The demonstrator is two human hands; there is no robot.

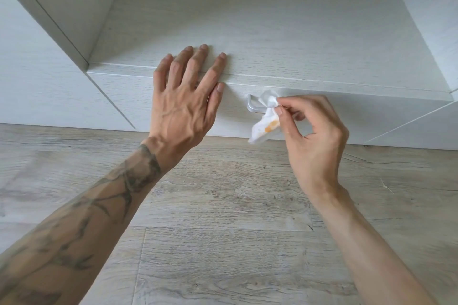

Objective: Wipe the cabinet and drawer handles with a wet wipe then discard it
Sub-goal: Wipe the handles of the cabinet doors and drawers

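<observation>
The right grip (314,136) pinches a crumpled, orange-stained white wipe (265,126) on the silver metal drawer handle (250,106); the left grip (183,106) rests flat, fingers straight, left of it.

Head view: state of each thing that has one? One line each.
left hand: open, fingers straight, flat on the cabinet top's front edge.
right hand: pinches the wet wipe.
wet wipe: crumpled, orange stain, against the drawer handle.
drawer handle: left end bare, the rest hidden by the wipe.
drawer: looks shut.
</observation>
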